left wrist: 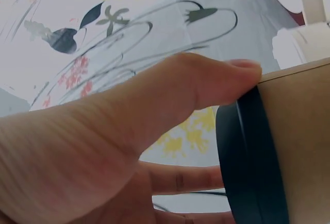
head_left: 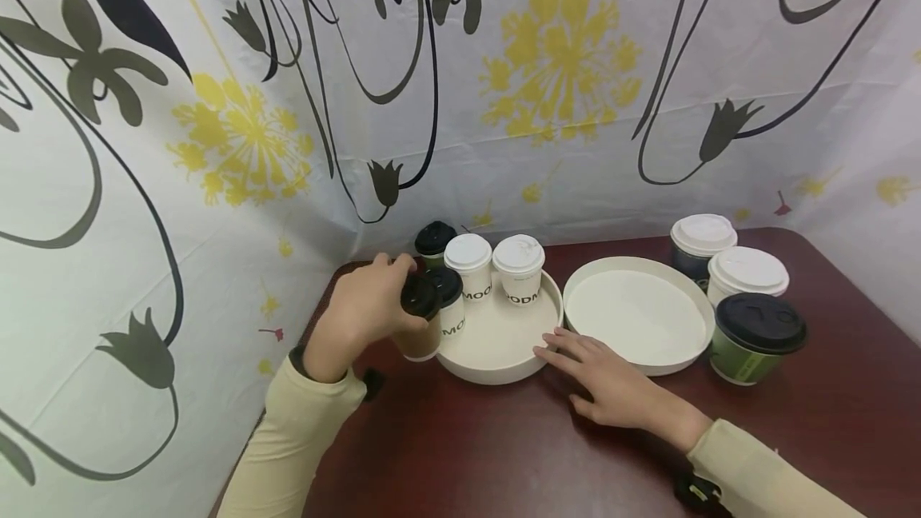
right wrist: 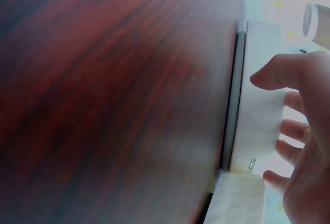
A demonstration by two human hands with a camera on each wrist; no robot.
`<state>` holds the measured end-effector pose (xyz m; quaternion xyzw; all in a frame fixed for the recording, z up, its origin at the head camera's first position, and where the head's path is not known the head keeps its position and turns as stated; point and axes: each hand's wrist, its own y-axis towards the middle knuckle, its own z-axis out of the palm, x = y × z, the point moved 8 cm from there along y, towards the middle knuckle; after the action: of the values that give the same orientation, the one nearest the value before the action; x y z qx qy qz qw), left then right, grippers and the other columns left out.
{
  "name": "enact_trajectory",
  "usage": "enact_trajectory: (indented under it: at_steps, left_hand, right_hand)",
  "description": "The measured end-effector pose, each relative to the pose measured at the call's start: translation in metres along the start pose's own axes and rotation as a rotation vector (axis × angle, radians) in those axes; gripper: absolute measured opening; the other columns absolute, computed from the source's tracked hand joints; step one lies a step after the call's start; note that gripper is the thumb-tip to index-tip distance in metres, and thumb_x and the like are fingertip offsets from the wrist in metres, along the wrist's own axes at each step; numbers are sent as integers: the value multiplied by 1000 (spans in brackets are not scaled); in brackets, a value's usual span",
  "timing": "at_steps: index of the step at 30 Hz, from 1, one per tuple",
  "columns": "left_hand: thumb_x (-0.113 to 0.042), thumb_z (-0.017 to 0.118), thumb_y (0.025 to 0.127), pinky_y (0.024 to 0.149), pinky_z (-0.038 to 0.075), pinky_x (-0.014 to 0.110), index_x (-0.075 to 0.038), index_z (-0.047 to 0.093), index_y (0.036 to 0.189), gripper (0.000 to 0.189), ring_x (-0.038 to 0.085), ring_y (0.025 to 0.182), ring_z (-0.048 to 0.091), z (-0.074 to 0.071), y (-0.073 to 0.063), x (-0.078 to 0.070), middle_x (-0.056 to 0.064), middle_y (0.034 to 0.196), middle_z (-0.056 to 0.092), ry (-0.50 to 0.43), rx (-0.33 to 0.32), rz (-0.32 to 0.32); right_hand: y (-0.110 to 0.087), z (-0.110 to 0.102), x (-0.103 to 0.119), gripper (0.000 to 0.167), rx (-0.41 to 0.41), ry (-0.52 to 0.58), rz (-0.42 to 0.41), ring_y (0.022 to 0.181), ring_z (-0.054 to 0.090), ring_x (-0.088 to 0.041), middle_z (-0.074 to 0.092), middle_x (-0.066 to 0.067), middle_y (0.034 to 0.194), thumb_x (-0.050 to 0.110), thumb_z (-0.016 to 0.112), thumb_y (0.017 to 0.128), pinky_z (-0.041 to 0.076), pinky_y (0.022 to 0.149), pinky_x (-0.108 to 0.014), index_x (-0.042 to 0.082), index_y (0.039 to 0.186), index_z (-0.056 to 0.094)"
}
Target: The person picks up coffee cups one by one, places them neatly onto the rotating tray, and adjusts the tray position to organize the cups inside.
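My left hand (head_left: pixel 360 310) grips a brown paper coffee cup (head_left: pixel 420 340) by its black lid. Thumb and fingers wrap the lid (left wrist: pixel 247 157) in the left wrist view. Upright, the cup hangs off the table at the left edge of a round white tray (head_left: pixel 492 376). Inside that tray stand a white cup with a black lid (head_left: pixel 452 318) and two white cups with white lids (head_left: pixel 469 266) (head_left: pixel 520 268). With fingers spread and slightly bent, my right hand (head_left: pixel 612 378) touches the tray's right front rim; the tray's side wall (right wrist: pixel 258 110) shows in the right wrist view.
A second round tray (head_left: pixel 640 310) sits to the right, against the first. Beyond it stand a dark cup with a white lid (head_left: pixel 701 242), a white-lidded cup (head_left: pixel 748 274) and a green black-lidded cup (head_left: pixel 748 342). Another black-lidded cup (head_left: pixel 435 240) is behind the left tray.
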<state>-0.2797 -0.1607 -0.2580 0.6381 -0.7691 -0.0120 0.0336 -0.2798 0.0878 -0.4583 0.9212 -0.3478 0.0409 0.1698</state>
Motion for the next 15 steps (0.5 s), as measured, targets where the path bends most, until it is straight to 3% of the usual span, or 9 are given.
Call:
enact_trajectory:
  at_steps: [8,15]
  left_hand:
    - [-49,85,69,69,57,44,-16,56,133,78,31,87,68,4,1,-20,14,114,63,7,-20,36]
    - [-48,85,70,75,58,47,-15,51,140,85,31,103,67,10,4,-31,16,125,61,7,-20,72]
  right_hand:
    - [0,0,1,83,-17,-11,-11,146,38,-30,42,-7,156,19,78,77,37,115,-51,24,151,41]
    - [-1,-1,1,84,-37,1,-27,146,38,-30,43,-9,155,18,78,75,36,115,-52,23,151,42]
